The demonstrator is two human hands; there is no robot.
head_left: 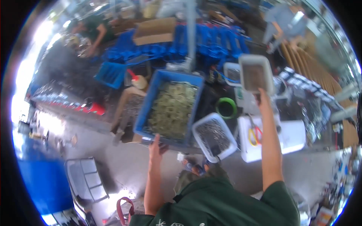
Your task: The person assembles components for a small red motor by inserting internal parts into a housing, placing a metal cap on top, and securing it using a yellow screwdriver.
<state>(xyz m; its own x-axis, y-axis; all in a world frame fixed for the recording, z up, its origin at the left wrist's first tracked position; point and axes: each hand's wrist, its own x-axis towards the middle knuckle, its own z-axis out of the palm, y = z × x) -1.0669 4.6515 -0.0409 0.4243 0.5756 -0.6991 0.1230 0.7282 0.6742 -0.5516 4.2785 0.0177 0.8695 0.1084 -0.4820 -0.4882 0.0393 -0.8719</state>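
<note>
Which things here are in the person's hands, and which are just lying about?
In hand:
left hand on the blue crate of pale parts
right hand holding the white tray

Lying about:
clear tub of dark small parts
green tape roll
scissors

A worker in a dark green short-sleeved shirt, pale lettering showing at its lower edge. Both forearms are bare below the sleeves. No gloves are worn.
</note>
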